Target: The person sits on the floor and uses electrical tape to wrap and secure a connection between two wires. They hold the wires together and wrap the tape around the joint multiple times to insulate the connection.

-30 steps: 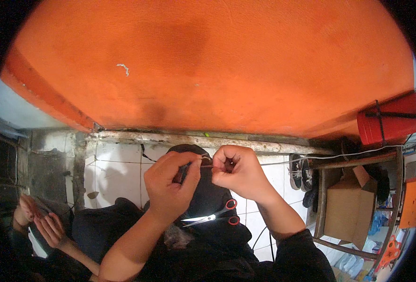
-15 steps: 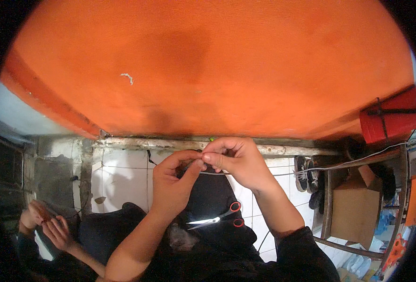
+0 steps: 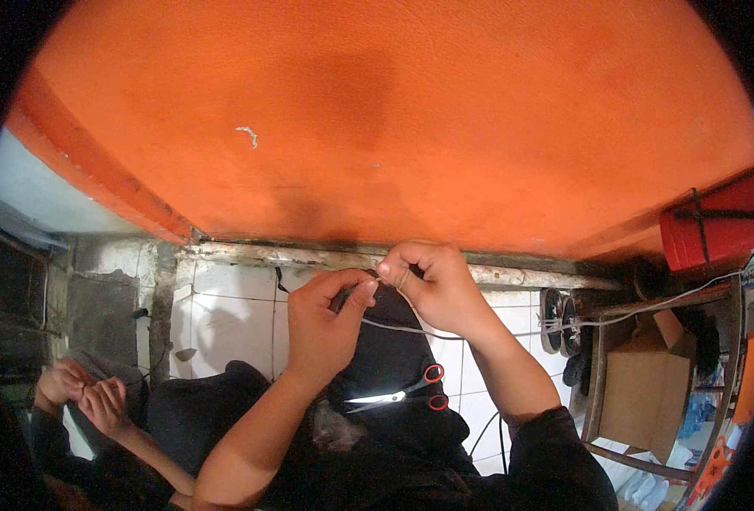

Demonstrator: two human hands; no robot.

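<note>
Your left hand [image 3: 330,315] and right hand [image 3: 436,285] meet above your lap, thumb and forefinger of each drawn together in a fine pinch. They seem to grasp the tip of the thin grey cable [image 3: 398,327], though your fingers hide the exact contact. The cable bows below that pinch, passes under your right wrist and runs off to the right, in front of the sneakers [image 3: 559,322] and along the top of the wooden rack [image 3: 673,302].

Expect it to be light and bendy with a little spring, its jacket fairly smooth and its bared or thin end, if that is what you hold, easily bent. Hold it close to the tip with one hand and steady it just behind with the other; the trailing length could tug or snag on the rack.

Scissors [image 3: 385,398] with red-rimmed handles lie on your dark trousers below, blades slightly parted. The orange wall [image 3: 479,128] rises ahead; a co-worker's hands [image 3: 100,404] are well to the left.
</note>
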